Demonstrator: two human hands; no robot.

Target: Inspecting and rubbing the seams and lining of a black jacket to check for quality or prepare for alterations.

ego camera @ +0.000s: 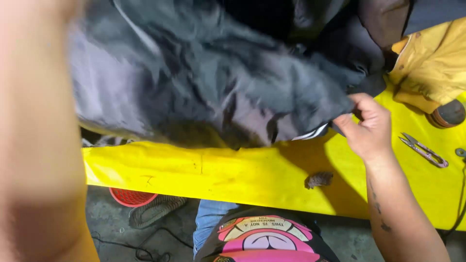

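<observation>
Head view shows the right hand (370, 127) at three o'clock, fingers pinched on the dark garment's (218, 82) striped hem — soft, light, floppy cloth over the yellow table (233, 179) — best gripped at edges; the left hand's blurred fingers I cannot tell.

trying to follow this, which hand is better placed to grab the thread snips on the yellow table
Likely the right hand: it pinches the dark garment beside the snips. The left arm is raised at the far side.
</observation>
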